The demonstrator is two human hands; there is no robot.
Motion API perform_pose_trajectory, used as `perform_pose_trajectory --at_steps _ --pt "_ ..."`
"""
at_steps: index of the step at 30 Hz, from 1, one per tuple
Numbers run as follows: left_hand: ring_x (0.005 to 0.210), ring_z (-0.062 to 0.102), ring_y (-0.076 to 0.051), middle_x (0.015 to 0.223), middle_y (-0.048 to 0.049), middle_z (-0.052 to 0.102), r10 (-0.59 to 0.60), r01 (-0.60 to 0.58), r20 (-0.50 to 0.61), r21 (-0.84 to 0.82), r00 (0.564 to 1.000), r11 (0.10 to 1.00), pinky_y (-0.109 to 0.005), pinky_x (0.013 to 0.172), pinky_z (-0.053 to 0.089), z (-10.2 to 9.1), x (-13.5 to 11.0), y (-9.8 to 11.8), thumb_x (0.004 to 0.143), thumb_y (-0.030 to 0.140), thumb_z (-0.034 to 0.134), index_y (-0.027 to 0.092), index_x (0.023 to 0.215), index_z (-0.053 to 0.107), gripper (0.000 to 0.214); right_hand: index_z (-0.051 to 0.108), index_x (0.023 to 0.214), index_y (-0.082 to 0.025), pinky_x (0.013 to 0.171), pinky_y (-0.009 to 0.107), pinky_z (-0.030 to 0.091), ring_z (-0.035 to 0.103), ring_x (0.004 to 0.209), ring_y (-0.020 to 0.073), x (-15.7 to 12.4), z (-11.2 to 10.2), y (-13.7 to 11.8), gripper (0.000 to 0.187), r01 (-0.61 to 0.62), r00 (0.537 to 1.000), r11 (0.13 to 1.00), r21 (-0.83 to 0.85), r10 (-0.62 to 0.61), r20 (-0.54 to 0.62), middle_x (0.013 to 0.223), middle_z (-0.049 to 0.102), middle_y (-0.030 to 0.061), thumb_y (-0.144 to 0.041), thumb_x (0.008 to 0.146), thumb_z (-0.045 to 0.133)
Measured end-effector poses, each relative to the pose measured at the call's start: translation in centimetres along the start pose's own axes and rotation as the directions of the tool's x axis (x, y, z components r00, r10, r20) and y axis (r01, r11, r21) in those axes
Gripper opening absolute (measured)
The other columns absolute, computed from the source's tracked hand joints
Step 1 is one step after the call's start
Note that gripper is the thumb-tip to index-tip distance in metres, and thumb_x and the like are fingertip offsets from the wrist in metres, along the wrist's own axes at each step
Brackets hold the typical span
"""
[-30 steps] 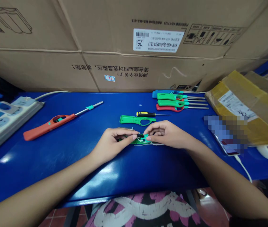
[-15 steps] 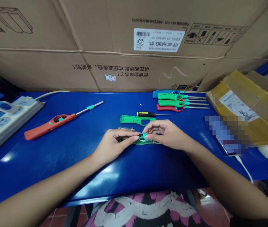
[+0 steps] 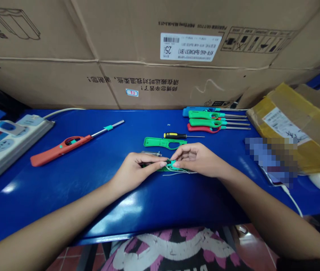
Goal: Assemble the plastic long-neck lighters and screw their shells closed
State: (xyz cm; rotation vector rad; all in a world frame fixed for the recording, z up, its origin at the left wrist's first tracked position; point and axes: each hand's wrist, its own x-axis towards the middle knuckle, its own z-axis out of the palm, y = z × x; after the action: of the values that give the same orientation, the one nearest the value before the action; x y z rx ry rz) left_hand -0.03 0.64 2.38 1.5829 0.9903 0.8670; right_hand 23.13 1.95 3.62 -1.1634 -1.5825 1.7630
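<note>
One left hand point(image 3: 131, 170), one right hand point(image 3: 198, 160), both pinching teal part point(image 3: 172, 164), inverted label point(image 3: 190, 46) "KFR-46G/BpR3AES1 (B1)"

Between the left hand point(image 3: 130, 171) and right hand point(image 3: 201, 161), a turquoise piece point(image 3: 172, 164) is held beside a small black part point(image 3: 169, 162); beneath the grip, a green shell point(image 3: 162, 169) (partly hidden from view) is crossed by thin white wires point(image 3: 177, 170).
</note>
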Motion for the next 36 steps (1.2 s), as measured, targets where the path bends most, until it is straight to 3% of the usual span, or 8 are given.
perform_pose_trajectory --at_steps 9,15,21,29,36 --pt "0.087 0.076 -0.018 0.094 -0.0021 0.081 0.116 -0.11 -0.07 0.091 0.991 0.99 -0.028 0.083 0.061 0.2 -0.5 0.1 0.083 0.022 0.078 0.026 0.095 0.082 0.013 0.071 0.086 -0.018 0.073 0.028 0.054 0.067 0.076 0.0126 -0.1 0.0 0.1 0.027 -0.021 0.999 0.999 0.034 0.02 0.026 0.081 0.072 0.0008 -0.031 0.069 0.087" --pt "0.092 0.076 -0.018 0.098 -0.002 0.08 0.177 -0.173 -0.023 0.112 0.984 0.979 -0.029 0.088 0.06 0.0 -0.3 -0.4 0.086 0.021 0.076 0.026 0.099 0.081 0.015 0.072 0.089 -0.017 0.07 0.026 0.052 0.065 0.073 0.0114 -0.1 -0.1 0.0 0.025 -0.026 1.0 0.998 0.053 0.027 -0.014 0.079 0.071 0.0002 -0.03 0.072 0.085" --pt "0.089 0.074 -0.017 0.099 -0.002 0.081 0.303 -0.297 -0.005 0.172 0.953 0.939 -0.029 0.083 0.058 0.0 -0.1 -1.1 0.088 0.021 0.075 0.025 0.102 0.081 0.016 0.072 0.084 -0.016 0.061 0.024 0.048 0.061 0.065 0.0096 0.1 0.5 -0.2 0.026 -0.02 0.999 0.998 0.067 0.023 -0.045 0.072 0.068 -0.0011 -0.03 0.068 0.086" --pt "0.103 0.064 -0.022 0.114 -0.007 0.075 0.361 -0.363 0.1 0.473 0.927 0.803 -0.041 0.092 0.053 -0.6 0.0 -0.4 0.092 0.029 0.07 0.023 0.121 0.073 0.03 0.074 0.087 -0.015 0.062 0.023 0.049 0.063 0.068 0.0109 0.2 0.2 -0.2 0.03 -0.081 0.983 0.992 0.094 0.095 -0.157 0.076 0.07 0.0018 -0.032 0.066 0.086" --pt "0.119 0.055 -0.03 0.131 -0.0105 0.063 0.265 -0.395 0.292 0.691 0.919 0.605 -0.05 0.096 0.044 -0.6 -0.5 -0.7 0.091 0.035 0.068 0.026 0.13 0.067 0.04 0.073 0.083 -0.015 0.065 0.024 0.052 0.064 0.068 0.0119 0.3 -0.2 0.5 0.026 -0.118 0.979 0.992 0.045 0.124 -0.163 0.07 0.069 0.0007 -0.025 0.063 0.085"
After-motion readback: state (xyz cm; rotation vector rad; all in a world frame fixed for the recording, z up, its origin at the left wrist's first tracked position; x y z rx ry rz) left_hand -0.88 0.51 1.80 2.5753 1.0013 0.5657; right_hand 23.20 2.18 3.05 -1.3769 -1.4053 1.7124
